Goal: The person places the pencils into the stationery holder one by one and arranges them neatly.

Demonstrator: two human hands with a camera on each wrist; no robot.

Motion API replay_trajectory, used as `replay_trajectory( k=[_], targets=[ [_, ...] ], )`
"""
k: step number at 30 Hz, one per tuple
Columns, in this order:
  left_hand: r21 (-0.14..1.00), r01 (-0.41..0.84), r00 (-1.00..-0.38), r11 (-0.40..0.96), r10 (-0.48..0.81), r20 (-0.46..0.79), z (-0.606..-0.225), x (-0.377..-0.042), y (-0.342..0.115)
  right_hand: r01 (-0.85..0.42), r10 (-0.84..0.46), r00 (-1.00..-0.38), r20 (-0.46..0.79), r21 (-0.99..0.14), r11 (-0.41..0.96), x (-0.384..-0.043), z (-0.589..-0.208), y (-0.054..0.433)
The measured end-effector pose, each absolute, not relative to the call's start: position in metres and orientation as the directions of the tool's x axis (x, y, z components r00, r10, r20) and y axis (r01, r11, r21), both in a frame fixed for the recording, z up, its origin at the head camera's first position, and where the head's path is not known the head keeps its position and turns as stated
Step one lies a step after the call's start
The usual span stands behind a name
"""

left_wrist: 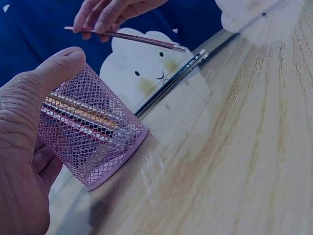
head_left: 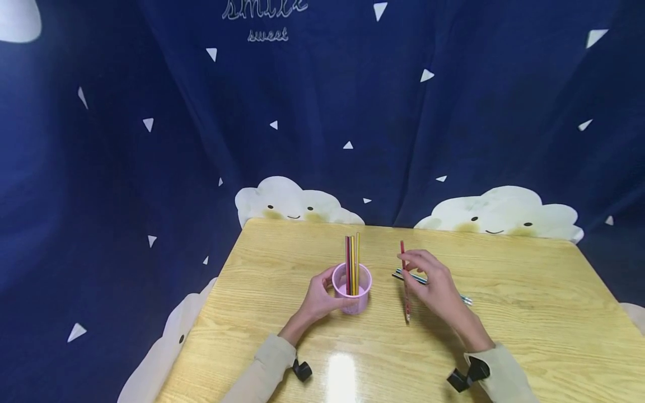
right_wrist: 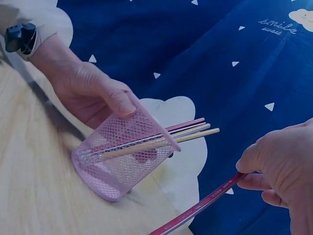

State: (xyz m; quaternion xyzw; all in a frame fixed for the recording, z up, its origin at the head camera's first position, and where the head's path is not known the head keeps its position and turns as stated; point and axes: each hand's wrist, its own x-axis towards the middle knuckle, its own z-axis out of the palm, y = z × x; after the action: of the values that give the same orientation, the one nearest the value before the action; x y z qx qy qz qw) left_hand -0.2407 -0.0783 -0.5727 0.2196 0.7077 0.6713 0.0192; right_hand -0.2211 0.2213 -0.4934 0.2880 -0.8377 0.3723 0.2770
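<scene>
My left hand (head_left: 322, 296) grips a pink mesh pen cup (left_wrist: 98, 132), thumb and fingers wrapped about its sides. Several pencils (right_wrist: 146, 144) in red, dark, orange and yellow lean together inside the cup. To the right, my right hand (head_left: 434, 282) pinches a red pencil (right_wrist: 203, 203) between thumb and fingertips. That pencil hangs above the wood, its silver end toward me in the head view. Beneath the right hand, dark pencils (left_wrist: 168, 83) lie side by side on the table, partly hidden by the hand in the head view.
The light wooden table (head_left: 282, 246) reaches back to a dark blue curtain (head_left: 312, 95) printed with white triangles and smiling clouds. Black wrist cameras (head_left: 302, 370) are strapped over the beige sleeves. A bright glare (head_left: 341, 375) shows at the table's near side.
</scene>
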Motion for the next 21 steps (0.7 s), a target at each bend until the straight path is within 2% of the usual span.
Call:
replay_trajectory(
  k=[9,21],
  targets=[
    [0.958,0.288,-0.902,0.001,0.335,0.271,-0.571,-0.241,-0.078,-0.686,-0.245,-0.671,0.700,-0.460,0.564,-0.227,-0.480,0.214],
    [0.959,0.282,-0.907,-0.004,0.325,0.268,-0.571,-0.239,-0.078,-0.699,-0.218,-0.671,0.708,-0.506,0.506,-0.233,-0.470,0.197]
  ],
)
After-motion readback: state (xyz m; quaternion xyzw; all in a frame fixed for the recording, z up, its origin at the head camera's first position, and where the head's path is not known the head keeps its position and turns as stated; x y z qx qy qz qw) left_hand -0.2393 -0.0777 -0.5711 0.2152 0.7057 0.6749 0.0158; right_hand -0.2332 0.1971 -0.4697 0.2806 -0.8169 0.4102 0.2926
